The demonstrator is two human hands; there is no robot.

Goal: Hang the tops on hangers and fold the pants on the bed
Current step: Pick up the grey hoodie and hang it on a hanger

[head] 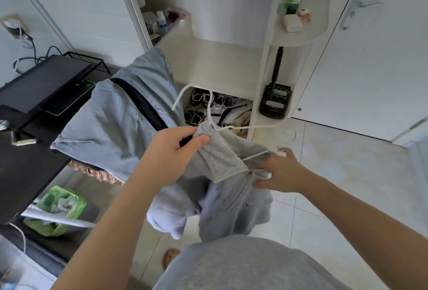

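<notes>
A pale blue-grey garment (115, 122) of smooth, lightly creased cloth lies draped over a chair back beside the dark worktop (27, 169). Just right of it, a grey zip-front hoodie (220, 157) hangs in mid-air above the tiled floor (347, 173). Its outside is heathered jersey, its lining is fleecy, and its lower part sags in soft bunches. The left hand (183, 141) grips the gathered hood fabric, thumb curled over the top. The right hand (280, 171) pinches the front edge by the zip (243, 187). A thin white hanger (245, 126) rises from the hood, hook up, and a white drawstring (254, 155) crosses the fabric.
</notes>
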